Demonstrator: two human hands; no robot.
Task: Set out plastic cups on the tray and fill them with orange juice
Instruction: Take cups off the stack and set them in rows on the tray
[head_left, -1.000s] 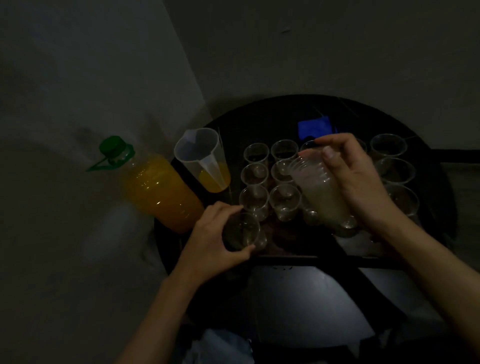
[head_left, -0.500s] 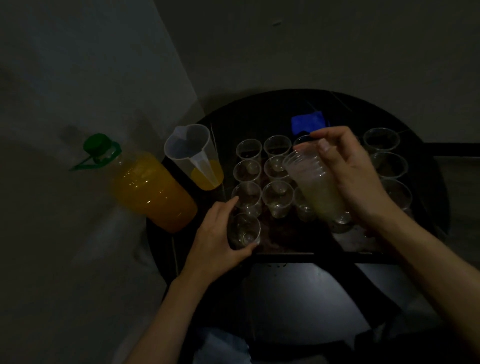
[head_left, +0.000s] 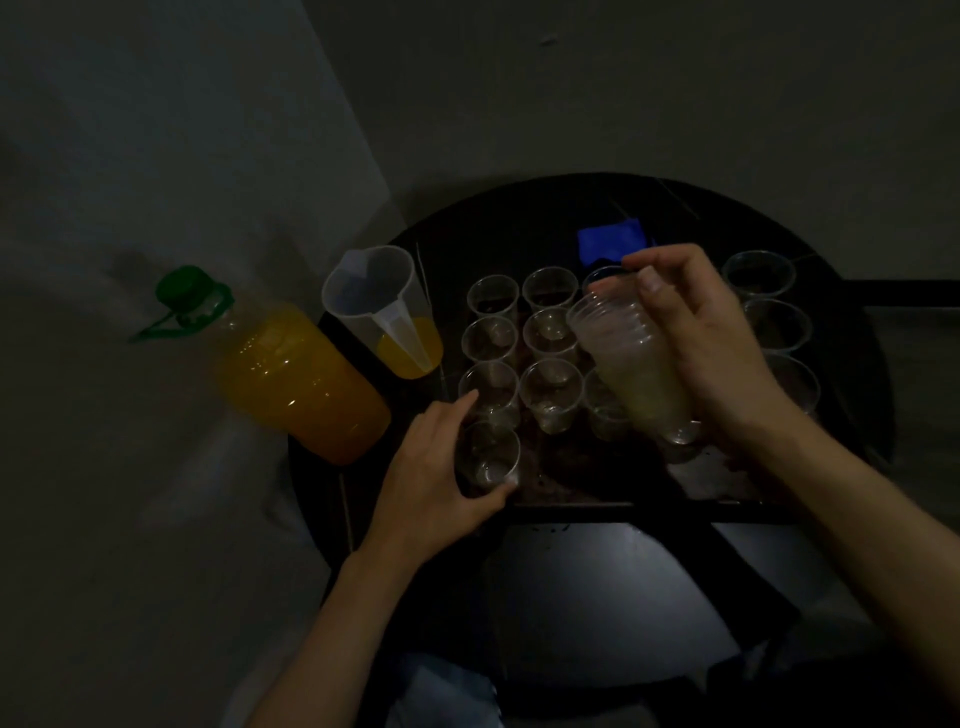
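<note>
The scene is dim. A dark tray (head_left: 597, 486) on a round black table carries several clear plastic cups (head_left: 550, 395) in rows, all without juice. My left hand (head_left: 431, 478) grips one clear cup (head_left: 488, 457) standing at the tray's near left corner. My right hand (head_left: 711, 348) holds a tilted stack of nested cups (head_left: 634, 369) above the tray's middle. A clear jug (head_left: 384, 312) with a little orange juice stands left of the cups. Further left is a big orange juice bottle (head_left: 301, 384) with a green cap.
A blue cloth-like item (head_left: 610, 241) lies at the back of the table. Three more cups (head_left: 776, 327) stand along the tray's right side. A pale wall runs along the left, close to the bottle. The table's near edge (head_left: 571, 519) is in front of me.
My left hand has brought its cup a little to the right and set it in line below the left column. The stack in my right hand has barely shifted.
</note>
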